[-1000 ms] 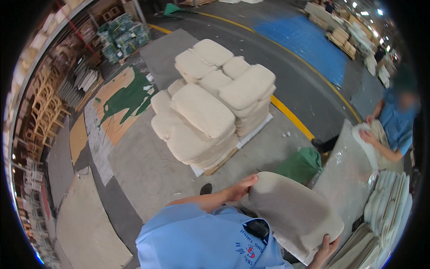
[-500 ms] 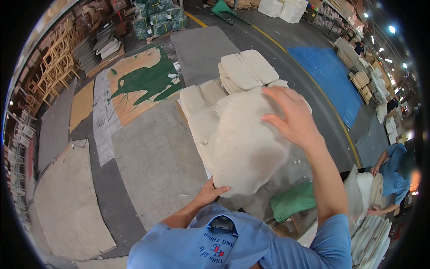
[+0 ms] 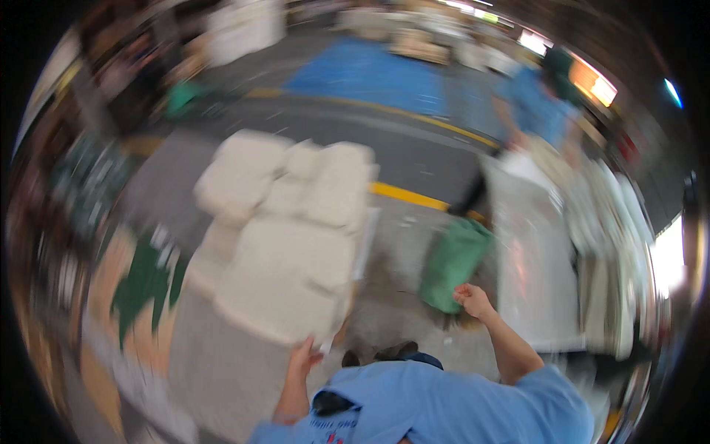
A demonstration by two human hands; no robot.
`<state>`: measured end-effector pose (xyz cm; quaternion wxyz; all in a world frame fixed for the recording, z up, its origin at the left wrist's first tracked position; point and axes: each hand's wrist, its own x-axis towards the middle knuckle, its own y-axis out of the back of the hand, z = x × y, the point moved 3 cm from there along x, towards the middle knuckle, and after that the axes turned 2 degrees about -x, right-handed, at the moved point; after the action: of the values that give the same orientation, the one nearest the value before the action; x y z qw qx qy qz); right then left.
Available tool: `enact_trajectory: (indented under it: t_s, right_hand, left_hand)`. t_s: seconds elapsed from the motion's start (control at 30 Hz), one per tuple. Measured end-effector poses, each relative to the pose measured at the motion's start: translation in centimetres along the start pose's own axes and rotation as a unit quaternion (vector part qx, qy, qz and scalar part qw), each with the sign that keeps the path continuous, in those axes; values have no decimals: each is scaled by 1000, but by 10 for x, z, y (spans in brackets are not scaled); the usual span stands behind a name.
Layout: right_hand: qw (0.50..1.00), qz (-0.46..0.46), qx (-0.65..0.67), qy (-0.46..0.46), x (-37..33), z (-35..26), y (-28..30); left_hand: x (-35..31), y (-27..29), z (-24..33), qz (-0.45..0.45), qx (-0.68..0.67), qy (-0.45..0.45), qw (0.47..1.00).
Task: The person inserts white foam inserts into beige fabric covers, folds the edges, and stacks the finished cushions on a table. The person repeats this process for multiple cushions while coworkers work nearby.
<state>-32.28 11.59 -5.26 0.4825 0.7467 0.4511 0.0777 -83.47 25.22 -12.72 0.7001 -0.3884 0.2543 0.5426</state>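
Observation:
A large cream cushion (image 3: 292,274) lies flat on top of a low stack of similar pale cushions (image 3: 248,170), left of the middle. At its near edge is my left hand (image 3: 302,360), with thumb and fingers apart; whether it still touches the cushion is blurred. My right hand (image 3: 475,300) is away from the stack, in front of a green sack (image 3: 455,263), its fingers curled in with nothing seen in them. I cannot tell whether it touches the sack.
On the right, a table (image 3: 532,274) under clear plastic bears several pale cushions (image 3: 603,222) along its far side. A co-worker in a blue shirt (image 3: 543,111) leans over its far end. A blue sheet (image 3: 370,78) covers floor beyond the yellow line (image 3: 410,195).
My view has swung right toward the table. The large cushion, held between both hands before, now rests on the stack. My right hand has left it and moved right.

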Motion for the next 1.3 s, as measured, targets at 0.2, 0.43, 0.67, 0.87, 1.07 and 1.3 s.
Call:
enact_trajectory:
  t_s: [0.2, 0.43, 0.67, 0.87, 1.07, 1.3]
  right_hand:
    - [839, 176, -135, -497, -275, 274, 38]
    - [723, 15, 226, -652, -461, 270, -168]
    - [900, -46, 236, -365, -418, 305, -176]
    - [839, 259, 240, -415, -492, 431, -38]
    - [464, 473, 506, -553, -600, 510, 12]
    - [510, 208, 510, -661, -555, 490, -50]
  left_hand:
    - [32, -15, -31, -184, 302, 68, 933]
    - [69, -186, 5, -346, 524, -105, 771]
    - [-261, -568, 7, -814, 281, -309, 403]
    - [-432, -678, -88, -874, -50, -430, 222]
    - [-438, -737, -110, -811, -142, -472, 315]
    - [-408, -817, -119, -812, -44, -537, 222]
